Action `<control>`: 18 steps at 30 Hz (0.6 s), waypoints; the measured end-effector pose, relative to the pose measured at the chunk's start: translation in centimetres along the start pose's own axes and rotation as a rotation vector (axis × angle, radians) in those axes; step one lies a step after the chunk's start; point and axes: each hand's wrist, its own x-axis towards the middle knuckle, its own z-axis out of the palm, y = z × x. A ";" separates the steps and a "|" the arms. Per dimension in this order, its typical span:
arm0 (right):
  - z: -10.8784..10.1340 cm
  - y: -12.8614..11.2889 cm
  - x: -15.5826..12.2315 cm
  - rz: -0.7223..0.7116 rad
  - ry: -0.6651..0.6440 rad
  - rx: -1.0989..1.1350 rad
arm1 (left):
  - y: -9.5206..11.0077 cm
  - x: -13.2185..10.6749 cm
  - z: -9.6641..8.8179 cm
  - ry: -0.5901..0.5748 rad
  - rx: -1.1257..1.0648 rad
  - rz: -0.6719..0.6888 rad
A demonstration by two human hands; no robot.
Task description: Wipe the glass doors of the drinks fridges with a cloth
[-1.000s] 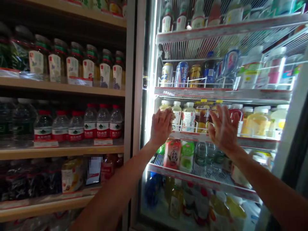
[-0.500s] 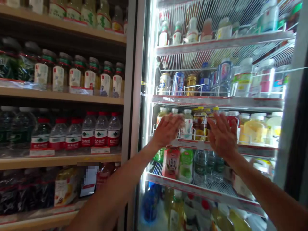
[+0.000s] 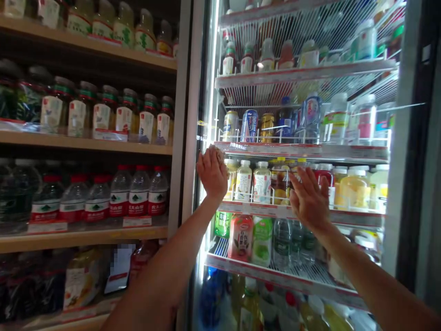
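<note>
Head view: the left hand (image 3: 212,172) is raised to the left edge of the tall glass door (image 3: 347,262) of a lit drinks cooler, its fingers curled shut around a small pale crumpled wad (image 3: 219,153), of which only a bit shows above the knuckles. That wad sits at the level of the red-and-white price rail (image 3: 275,149) under the shelf of cans, just inside the grey door frame (image 3: 188,115). Whether it is cloth or paper cannot be told. The right hand (image 3: 308,200) is well apart from the left one, further right and a little lower, with its palm facing the glass and its fingers spread wide; it seems to lie flat on the pane. Behind it stand amber bottles with yellow caps (image 3: 279,181) and a red bottle with a white cap (image 3: 322,179). Between the two hands are pale bottles with white caps (image 3: 244,180). On the shelf above stands a blue-and-white can (image 3: 248,125) between a cream one and a gold one. Below the hands are a pink-labelled bottle (image 3: 241,238), a green-labelled bottle (image 3: 262,241) and clear water bottles (image 3: 282,239). Left of the cooler, wooden shelves (image 3: 86,236) carry clear water bottles with red caps (image 3: 138,193) and, one level up, dark-capped bottles with white labels (image 3: 124,115).
</note>
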 end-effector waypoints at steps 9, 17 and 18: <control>-0.3 -0.1 0.1 0.001 -0.002 -0.002 | -0.6 0.4 -0.3 -0.078 -0.019 0.089; -0.1 0.1 0.0 -0.015 0.017 -0.018 | 1.8 -1.9 -0.2 -0.197 -0.059 0.382; -0.2 0.1 0.0 -0.019 0.014 -0.020 | 1.6 -2.0 -0.3 -0.224 -0.065 0.456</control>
